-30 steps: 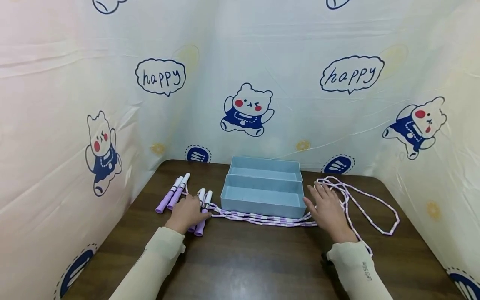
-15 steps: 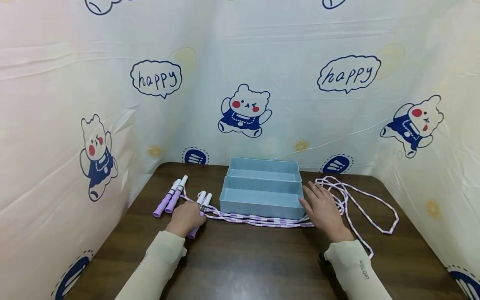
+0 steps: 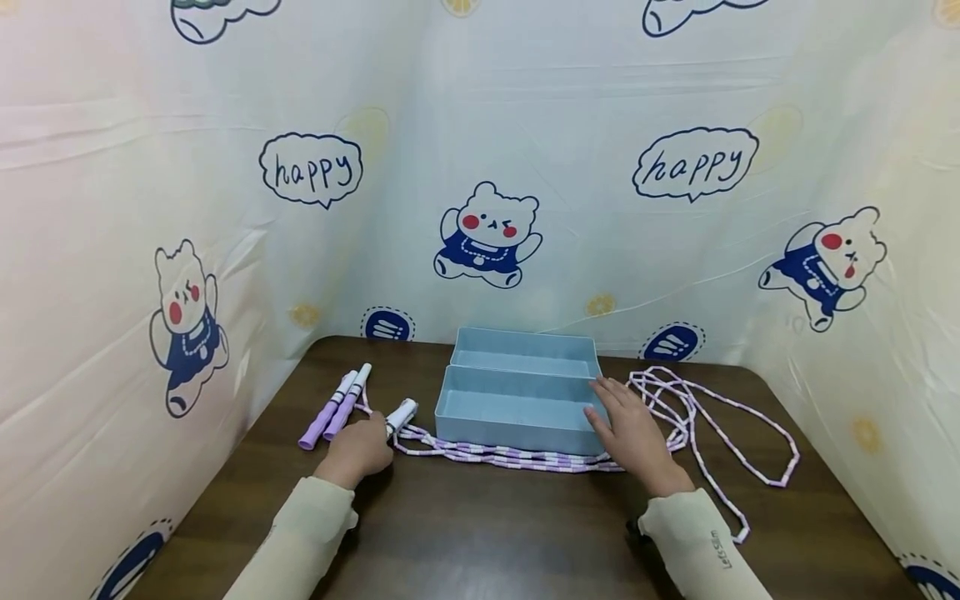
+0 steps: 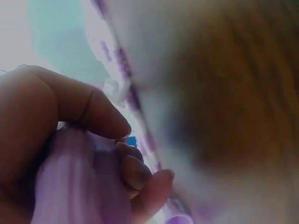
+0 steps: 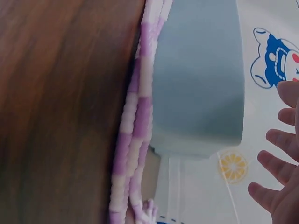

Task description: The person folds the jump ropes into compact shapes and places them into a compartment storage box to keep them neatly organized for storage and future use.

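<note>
My left hand (image 3: 358,452) grips a pair of jump rope handles at the table's left; their white ends (image 3: 402,413) stick out past the fingers. In the left wrist view, fingers and thumb curl round their ridged purple grips (image 4: 70,182). The purple-and-white beaded rope (image 3: 517,461) runs in several strands from there along the box front. My right hand (image 3: 633,435) has its fingers spread at the right end of the blue box (image 3: 517,432); whether it touches the box is unclear. Its palm holds nothing in the right wrist view, where beaded strands (image 5: 135,112) pass along the box.
Another pair of purple jump rope handles (image 3: 345,410) lies left of my left hand. More beaded rope (image 3: 784,480) lies in loose loops on the right side. Behind the open, hinged box hangs a printed curtain (image 3: 585,225), which also lines both sides of the table (image 3: 480,533).
My left fingers have closed round the handles and drawn them slightly left, turning the white ends. The right hand stays spread beside the box, a little farther left. The head view has tilted up slightly.
</note>
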The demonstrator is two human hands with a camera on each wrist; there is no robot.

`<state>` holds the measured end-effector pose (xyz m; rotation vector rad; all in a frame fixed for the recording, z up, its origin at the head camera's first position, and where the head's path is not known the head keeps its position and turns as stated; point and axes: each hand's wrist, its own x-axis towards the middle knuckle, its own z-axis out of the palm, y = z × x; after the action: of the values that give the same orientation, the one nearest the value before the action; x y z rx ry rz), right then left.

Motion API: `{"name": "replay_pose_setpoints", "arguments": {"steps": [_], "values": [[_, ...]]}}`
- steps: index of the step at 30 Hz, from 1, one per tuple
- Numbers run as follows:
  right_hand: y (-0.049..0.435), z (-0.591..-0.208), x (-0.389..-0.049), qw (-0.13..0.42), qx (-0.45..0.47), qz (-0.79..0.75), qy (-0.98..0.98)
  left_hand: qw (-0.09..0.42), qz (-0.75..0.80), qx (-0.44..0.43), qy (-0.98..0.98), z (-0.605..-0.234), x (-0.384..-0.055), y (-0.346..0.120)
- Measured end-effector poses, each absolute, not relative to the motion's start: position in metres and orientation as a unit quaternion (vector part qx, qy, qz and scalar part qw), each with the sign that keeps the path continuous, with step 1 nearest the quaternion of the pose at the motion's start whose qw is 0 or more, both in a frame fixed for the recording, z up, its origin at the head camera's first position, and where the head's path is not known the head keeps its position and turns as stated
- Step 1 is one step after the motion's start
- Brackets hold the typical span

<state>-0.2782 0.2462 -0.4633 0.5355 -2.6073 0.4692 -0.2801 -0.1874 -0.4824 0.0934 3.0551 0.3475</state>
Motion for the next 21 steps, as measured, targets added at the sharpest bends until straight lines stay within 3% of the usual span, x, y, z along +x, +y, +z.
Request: {"name": "replay_pose_setpoints", "arguments": {"steps": [10,21], "values": [[0.237,-0.453,-0.281,0.257,0.228,0.186,-0.921,-0.167,0.097,0.117,0.974,-0.456,-0.272,-0.166],[0.223,-0.443,-0.271,0.237,0.212,0.222,-0.922,-0.174,0.069,0.199,0.962,-0.413,-0.264,-0.124]]}}
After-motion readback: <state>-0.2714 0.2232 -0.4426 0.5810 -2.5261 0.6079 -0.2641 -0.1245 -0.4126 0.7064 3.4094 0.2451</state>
